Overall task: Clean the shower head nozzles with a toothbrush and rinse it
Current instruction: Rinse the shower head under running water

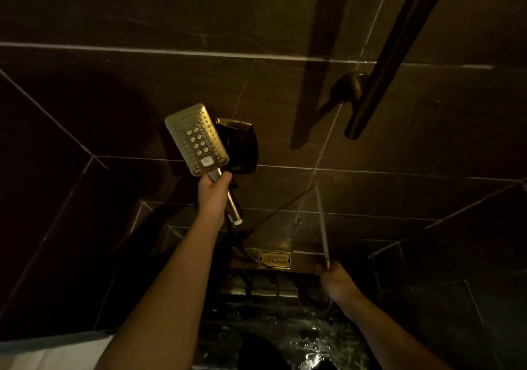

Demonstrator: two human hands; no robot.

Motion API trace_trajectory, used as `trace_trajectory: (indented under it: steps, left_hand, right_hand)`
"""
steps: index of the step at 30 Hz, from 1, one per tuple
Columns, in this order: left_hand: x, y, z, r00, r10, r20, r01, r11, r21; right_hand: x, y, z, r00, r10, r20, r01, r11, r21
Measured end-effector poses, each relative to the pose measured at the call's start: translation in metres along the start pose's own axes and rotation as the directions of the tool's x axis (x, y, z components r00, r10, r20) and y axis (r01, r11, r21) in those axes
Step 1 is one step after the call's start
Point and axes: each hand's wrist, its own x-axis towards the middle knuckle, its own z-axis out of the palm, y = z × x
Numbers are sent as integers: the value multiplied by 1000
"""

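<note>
A gold rectangular shower head [196,138] is held up against the dark tiled wall, its nozzle face turned toward me. My left hand [212,194] is closed around its metal handle just below the head. Lower right, my right hand [338,282] grips the bottom end of a thin white toothbrush [322,224], which points upward and is apart from the shower head. The brush's bristle end is too dim to make out.
A dark wall bracket [242,147] sits right behind the shower head. A dark vertical rail [393,50] on a wall mount runs down at the upper right. A gold drain grate [274,260] lies below, and the floor [299,338] glistens wet.
</note>
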Motion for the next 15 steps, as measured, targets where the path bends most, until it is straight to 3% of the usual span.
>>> trace_trajectory:
  steps: [5, 8, 11, 15]
  left_hand:
    - [-50, -26, -24, 999, -43, 25, 41, 998, 57]
    - [-99, -58, -47, 994, -102, 25, 99, 990, 99]
    - [-136, -90, -60, 987, -136, 85, 118, 975, 190]
    - [-170, -114, -44, 964, -208, 167, 180, 969, 170]
  right_hand:
    - [-5, 24, -8, 995, 69, 67, -68, 998, -19]
    - [-13, 56, -22, 974, 215, 71, -223, 966, 130]
    - [-22, 88, -37, 929, 358, 97, -370, 869, 328]
    - [-29, 128, -43, 907, 409, 100, -413, 819, 397]
